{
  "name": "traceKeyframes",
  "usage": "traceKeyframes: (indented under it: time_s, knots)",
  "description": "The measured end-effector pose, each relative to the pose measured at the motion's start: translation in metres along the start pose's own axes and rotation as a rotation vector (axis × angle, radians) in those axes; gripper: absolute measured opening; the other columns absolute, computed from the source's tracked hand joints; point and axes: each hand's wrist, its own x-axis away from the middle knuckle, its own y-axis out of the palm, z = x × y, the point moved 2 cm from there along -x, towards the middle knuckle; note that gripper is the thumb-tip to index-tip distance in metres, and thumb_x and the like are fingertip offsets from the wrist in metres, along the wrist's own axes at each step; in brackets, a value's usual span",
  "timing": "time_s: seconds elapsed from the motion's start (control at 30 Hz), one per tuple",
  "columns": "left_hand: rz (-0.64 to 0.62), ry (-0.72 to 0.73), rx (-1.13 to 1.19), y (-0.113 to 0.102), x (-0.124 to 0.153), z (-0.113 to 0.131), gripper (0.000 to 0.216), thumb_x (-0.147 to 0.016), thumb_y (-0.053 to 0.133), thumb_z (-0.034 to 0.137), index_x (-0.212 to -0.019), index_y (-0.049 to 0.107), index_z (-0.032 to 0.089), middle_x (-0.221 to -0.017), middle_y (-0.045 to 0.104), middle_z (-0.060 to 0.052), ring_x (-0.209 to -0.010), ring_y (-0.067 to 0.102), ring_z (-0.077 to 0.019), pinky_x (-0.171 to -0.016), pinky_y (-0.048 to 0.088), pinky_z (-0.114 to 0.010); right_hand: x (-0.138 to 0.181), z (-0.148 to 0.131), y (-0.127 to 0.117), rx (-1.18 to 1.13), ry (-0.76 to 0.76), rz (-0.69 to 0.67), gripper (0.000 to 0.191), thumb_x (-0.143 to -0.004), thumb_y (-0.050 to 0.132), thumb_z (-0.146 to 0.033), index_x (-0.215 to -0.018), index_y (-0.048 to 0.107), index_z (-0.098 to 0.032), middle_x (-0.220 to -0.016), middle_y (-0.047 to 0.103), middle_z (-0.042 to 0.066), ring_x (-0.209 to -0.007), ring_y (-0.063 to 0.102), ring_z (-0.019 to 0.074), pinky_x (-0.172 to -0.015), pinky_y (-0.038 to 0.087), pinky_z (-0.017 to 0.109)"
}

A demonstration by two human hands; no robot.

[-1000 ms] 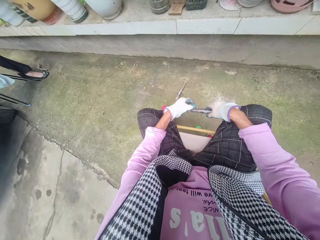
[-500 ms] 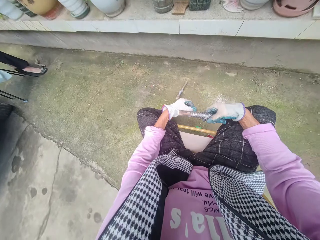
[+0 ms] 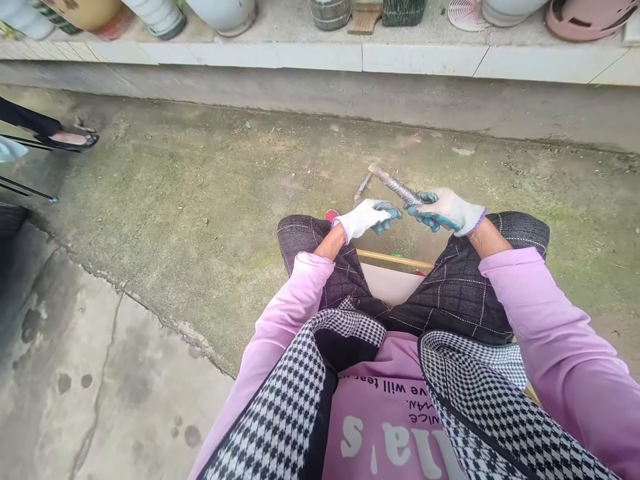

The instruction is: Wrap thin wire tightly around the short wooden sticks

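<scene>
My right hand [image 3: 445,212], in a white glove with teal palm and fingers, is closed around the lower end of a stick wrapped in silvery wire [image 3: 397,188]. The stick tilts up and away to the left, its bare brownish end uppermost. My left hand [image 3: 373,219], gloved alike, is just left of the right one, fingertips close to the right fingers. Its fingers are curled; whatever they pinch, if anything, is too small to make out. Beyond the left hand, a similar thin stick [image 3: 363,187] lies on the ground, partly hidden at its far end by the held one.
A yellow bar [image 3: 385,256] and a pale panel [image 3: 393,283] show between my knees. A red object [image 3: 331,215] lies by my left knee. Ahead, a tiled ledge [image 3: 320,56] carries several pots. At far left are another person's foot [image 3: 70,139] and thin dark legs of some furniture.
The wire-wrapped stick has swung from level between both hands to tilted up and away, held only in my right hand. My left hand has come off its bare end and shifted slightly right.
</scene>
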Motion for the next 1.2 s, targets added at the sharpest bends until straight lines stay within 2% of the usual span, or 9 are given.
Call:
traceKeyframes:
  time_s: [0.1, 0.23, 0.37, 0.47, 0.63, 0.73, 0.93, 1.1, 1.2]
  knots:
    - [0.033, 0.032, 0.001, -0.007, -0.005, -0.002, 0.014, -0.098, 0.084, 0.015, -0.085, 0.078, 0.014, -0.069, 0.070, 0.002, -0.064, 0.062, -0.0087, -0.068, 0.053, -0.021, 0.011, -0.003, -0.001, -0.166, -0.076, -0.230, 0.068, -0.068, 0.113, -0.066, -0.105, 0.080, -0.020, -0.068, 0.064, -0.003, -0.051, 0.052, 0.0117, -0.043, 0.044, 0.026]
    - [0.063, 0.032, -0.058, -0.015, -0.006, -0.005, 0.030, -0.089, 0.091, 0.013, -0.070, 0.068, 0.016, -0.066, 0.063, 0.004, -0.063, 0.053, -0.0081, -0.065, 0.047, -0.022, 0.022, -0.003, 0.005, 0.121, 0.006, -0.467, 0.054, -0.067, 0.109, -0.061, -0.087, 0.078, -0.021, -0.066, 0.065, -0.003, -0.052, 0.052, 0.0109, -0.045, 0.042, 0.025]
    - [0.103, 0.004, -0.100, -0.017, 0.000, -0.003, 0.033, -0.087, 0.093, 0.016, -0.067, 0.067, 0.017, -0.065, 0.061, 0.005, -0.060, 0.049, -0.0075, -0.058, 0.044, -0.020, 0.017, 0.000, 0.015, 0.536, 0.074, -0.355, 0.035, -0.079, 0.099, -0.043, -0.072, 0.071, -0.023, -0.061, 0.059, -0.001, -0.054, 0.051, 0.0141, -0.051, 0.039, 0.029]
    - [0.067, -0.021, -0.098, -0.010, 0.003, -0.002, 0.017, -0.085, 0.089, 0.012, -0.076, 0.076, 0.015, -0.065, 0.064, 0.005, -0.058, 0.050, -0.0066, -0.054, 0.042, -0.019, 0.004, 0.003, 0.015, 0.680, 0.071, -0.192, 0.039, -0.079, 0.101, -0.035, -0.066, 0.065, -0.025, -0.058, 0.057, 0.004, -0.058, 0.054, 0.0193, -0.055, 0.036, 0.034]
    - [-0.033, -0.022, -0.052, 0.001, 0.003, -0.005, 0.019, -0.091, 0.080, 0.008, -0.106, 0.091, 0.012, -0.070, 0.074, 0.003, -0.058, 0.058, -0.0073, -0.057, 0.047, -0.018, -0.010, 0.006, 0.002, 0.660, 0.123, 0.051, 0.032, -0.084, 0.101, -0.041, -0.081, 0.074, -0.025, -0.061, 0.060, 0.005, -0.066, 0.066, 0.0255, -0.059, 0.044, 0.035]
    - [-0.023, -0.001, 0.038, 0.000, 0.002, -0.005, 0.022, -0.096, 0.076, 0.007, -0.111, 0.091, 0.012, -0.073, 0.077, 0.000, -0.062, 0.064, -0.0081, -0.065, 0.054, -0.020, -0.006, 0.005, -0.002, 0.328, 0.085, 0.105, 0.036, -0.088, 0.100, -0.048, -0.103, 0.081, -0.022, -0.067, 0.064, 0.000, -0.058, 0.060, 0.0182, -0.053, 0.047, 0.030]
    - [0.044, 0.045, 0.136, -0.009, -0.009, -0.007, 0.009, -0.091, 0.081, 0.006, -0.094, 0.084, 0.013, -0.088, 0.083, -0.003, -0.080, 0.072, -0.0108, -0.087, 0.060, -0.025, 0.011, -0.002, -0.002, -0.192, -0.053, -0.120, 0.066, -0.068, 0.114, -0.059, -0.110, 0.082, -0.018, -0.069, 0.064, -0.003, -0.053, 0.052, 0.0120, -0.045, 0.044, 0.026]
    - [0.083, 0.078, 0.009, -0.019, -0.012, -0.009, 0.013, -0.079, 0.083, 0.004, -0.075, 0.076, 0.014, -0.078, 0.075, 0.001, -0.080, 0.063, -0.0114, -0.088, 0.056, -0.026, 0.022, -0.004, 0.004, 0.067, -0.006, -0.403, 0.050, -0.070, 0.110, -0.054, -0.093, 0.083, -0.020, -0.068, 0.068, -0.002, -0.053, 0.054, 0.0112, -0.048, 0.044, 0.026]
    - [0.073, 0.053, -0.073, -0.021, -0.008, -0.008, 0.010, -0.076, 0.087, 0.008, -0.078, 0.080, 0.014, -0.074, 0.072, 0.003, -0.074, 0.059, -0.0109, -0.075, 0.051, -0.024, 0.021, -0.003, 0.013, 0.369, 0.064, -0.389, 0.032, -0.079, 0.102, -0.039, -0.076, 0.075, -0.022, -0.061, 0.061, -0.003, -0.052, 0.052, 0.0123, -0.048, 0.039, 0.027]
